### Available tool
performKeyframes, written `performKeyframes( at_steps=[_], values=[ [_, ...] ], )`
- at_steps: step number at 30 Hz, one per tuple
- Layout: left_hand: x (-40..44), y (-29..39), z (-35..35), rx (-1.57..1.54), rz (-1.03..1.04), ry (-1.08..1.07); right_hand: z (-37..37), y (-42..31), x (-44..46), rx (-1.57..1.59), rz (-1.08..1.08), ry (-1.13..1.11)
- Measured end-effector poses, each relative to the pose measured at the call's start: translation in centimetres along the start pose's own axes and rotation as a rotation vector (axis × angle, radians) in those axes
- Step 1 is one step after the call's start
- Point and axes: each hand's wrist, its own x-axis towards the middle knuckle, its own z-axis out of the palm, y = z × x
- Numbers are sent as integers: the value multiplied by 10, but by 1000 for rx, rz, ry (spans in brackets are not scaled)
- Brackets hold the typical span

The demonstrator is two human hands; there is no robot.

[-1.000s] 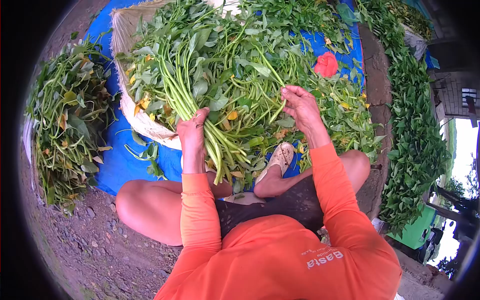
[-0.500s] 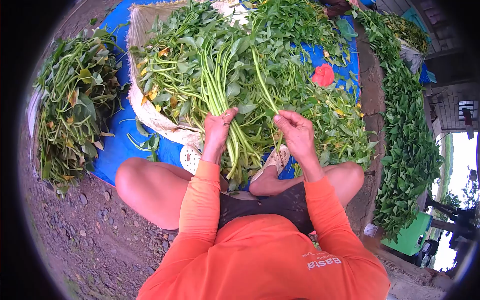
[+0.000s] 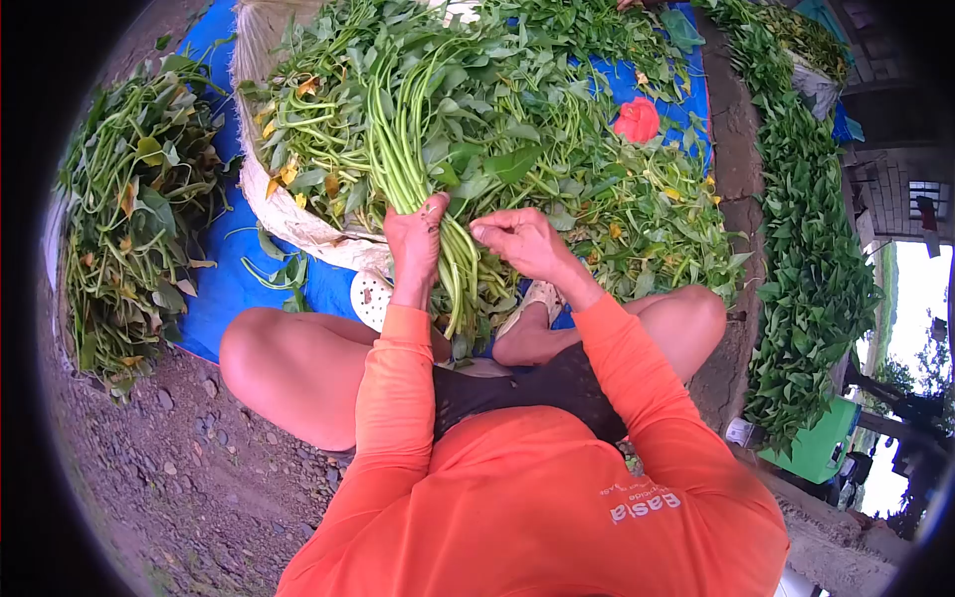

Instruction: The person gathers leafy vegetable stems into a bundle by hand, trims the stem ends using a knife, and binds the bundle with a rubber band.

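Observation:
My left hand (image 3: 414, 241) is wrapped round a thick bunch of leafy green stems (image 3: 400, 159). The bare stalks fan out above the fist, and their cut ends hang below it. Just to the right, my right hand (image 3: 527, 242) has thumb and forefinger pinched together close to the bunch. Whatever is between those fingertips cannot be made out. Both hands are over a wide heap of loose leafy stems (image 3: 587, 209), some with yellowed leaves.
A blue tarp (image 3: 224, 289) and a pale woven sack (image 3: 298, 224) lie under the heap. Another pile of greens (image 3: 139, 219) stands at left, and bundled greens (image 3: 811, 269) line the right. A red-pink object (image 3: 637, 120) rests on the tarp. Part of another person's hand shows at top.
My right hand has moved left, up against the bunch; the single long stem it held apart is no longer distinct. My left hand keeps its hold and has shifted slightly left.

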Motion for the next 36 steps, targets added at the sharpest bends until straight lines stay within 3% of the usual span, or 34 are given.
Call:
performKeyframes(
  at_steps=[1,3,5,8,11,15,17,21,29,30,34,36],
  values=[
    [6,4,-6,29,52,79,-10,18,16,28,-61,153],
    [25,8,-24,26,111,136,-35,45,46,-172,62,462],
    [25,32,-27,-26,49,170,-54,74,71,-476,98,484],
    [34,36,-33,16,25,190,-50,89,96,-671,-12,550],
    [34,37,-21,17,25,184,-53,91,124,-855,121,413],
    [41,36,-16,42,-50,180,-89,82,133,-589,226,363],
    [41,37,-11,38,-52,185,-132,76,126,-364,92,382],
    [48,26,-14,23,-101,127,-216,-7,67,-57,124,540],
    [29,19,2,47,-194,9,-285,-61,-41,562,-214,802],
    [25,19,5,48,-190,0,-293,-52,-46,604,-190,795],
    [16,17,1,84,-205,-48,-292,-22,-55,485,-82,1114],
    [5,26,6,88,-205,-62,-301,-10,-67,467,-22,998]
  ],
)
